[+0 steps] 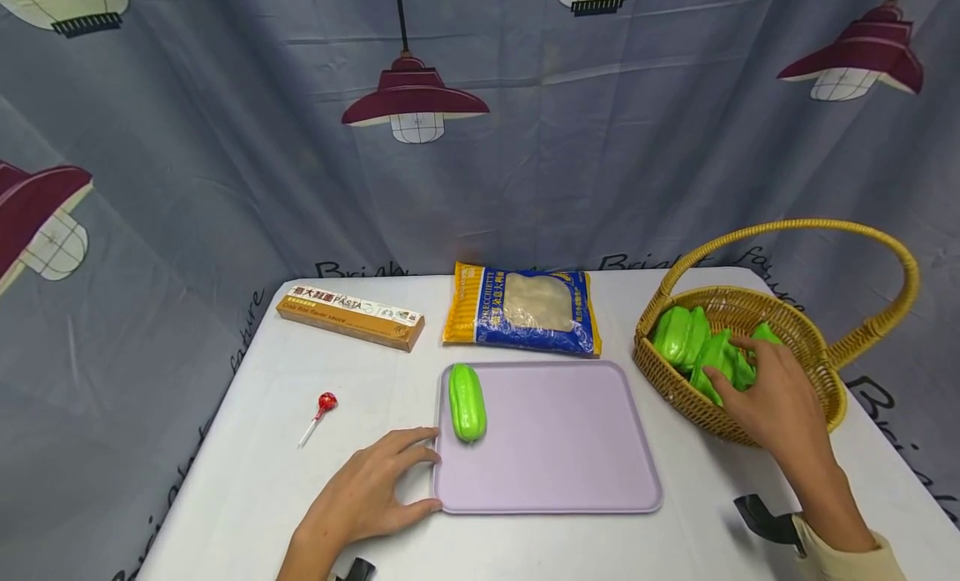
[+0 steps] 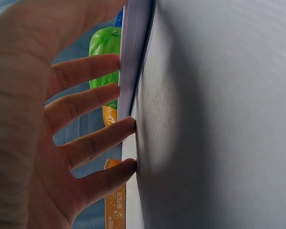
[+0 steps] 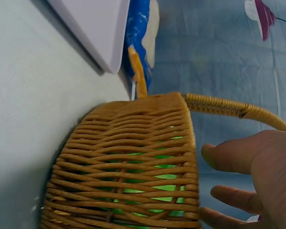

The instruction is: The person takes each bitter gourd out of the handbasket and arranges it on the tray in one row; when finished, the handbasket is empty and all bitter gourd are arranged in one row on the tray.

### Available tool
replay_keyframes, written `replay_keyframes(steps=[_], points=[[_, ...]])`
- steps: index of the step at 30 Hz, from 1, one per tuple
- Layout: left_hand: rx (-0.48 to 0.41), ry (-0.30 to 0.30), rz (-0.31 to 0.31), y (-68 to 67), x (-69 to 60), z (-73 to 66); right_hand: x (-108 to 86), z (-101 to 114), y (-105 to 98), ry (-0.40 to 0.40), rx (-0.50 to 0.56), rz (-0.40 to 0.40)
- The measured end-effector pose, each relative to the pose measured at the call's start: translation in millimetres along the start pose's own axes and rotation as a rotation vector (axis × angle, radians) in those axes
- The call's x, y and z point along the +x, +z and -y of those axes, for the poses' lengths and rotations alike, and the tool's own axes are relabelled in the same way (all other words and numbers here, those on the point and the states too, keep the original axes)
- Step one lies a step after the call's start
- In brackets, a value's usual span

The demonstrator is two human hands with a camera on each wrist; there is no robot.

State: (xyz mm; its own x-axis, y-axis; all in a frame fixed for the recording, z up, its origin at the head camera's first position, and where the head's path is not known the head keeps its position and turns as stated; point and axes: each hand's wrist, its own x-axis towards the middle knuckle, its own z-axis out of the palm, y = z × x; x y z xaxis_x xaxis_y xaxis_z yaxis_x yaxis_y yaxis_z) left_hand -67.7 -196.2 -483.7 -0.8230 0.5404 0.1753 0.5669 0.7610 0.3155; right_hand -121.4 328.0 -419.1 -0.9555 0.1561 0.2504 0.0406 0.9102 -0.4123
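Observation:
My left hand [image 1: 371, 489] touches the left edge of a lilac tray [image 1: 562, 439] with spread fingertips. In the left wrist view, two fingertips [image 2: 112, 62] meet the tray's rim. On the tray's left side lies a glossy, long green ribbed vegetable [image 1: 467, 402]. At the right, my right hand [image 1: 780, 398] hovers over a wicker basket [image 1: 675, 389], thumb and fingers apart above a lobed green piece [image 1: 716, 360]. Another green piece [image 1: 678, 335] sits beside it in the basket. The right wrist view shows the fingers above the basket's rim, holding nothing; green shows through the weave.
A blue and yellow pasta bag [image 1: 536, 310] lies behind the tray. To its left is a brown pasta box [image 1: 352, 316]. A red lollipop [image 1: 326, 402] lies left of the tray. The basket's tall handle [image 1: 795, 224] arches over its right side.

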Motion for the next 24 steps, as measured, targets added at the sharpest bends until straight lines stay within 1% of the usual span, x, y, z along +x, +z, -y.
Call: replay_keyframes(steps=[10, 18, 24], points=[[-0.021, -0.004, 0.005, -1.0, 0.2, -0.9, 3.9, -7.1, 9.2, 0.045, -0.003, 0.045], [-0.04, -0.02, 0.014, -0.8, 0.2, -0.9, 9.7, -7.6, 13.6, 0.025, 0.01, 0.078], [-0.036, -0.013, 0.005, -0.2, -0.3, -0.1, 16.5, -7.8, 15.5, 0.066, -0.024, 0.125]])
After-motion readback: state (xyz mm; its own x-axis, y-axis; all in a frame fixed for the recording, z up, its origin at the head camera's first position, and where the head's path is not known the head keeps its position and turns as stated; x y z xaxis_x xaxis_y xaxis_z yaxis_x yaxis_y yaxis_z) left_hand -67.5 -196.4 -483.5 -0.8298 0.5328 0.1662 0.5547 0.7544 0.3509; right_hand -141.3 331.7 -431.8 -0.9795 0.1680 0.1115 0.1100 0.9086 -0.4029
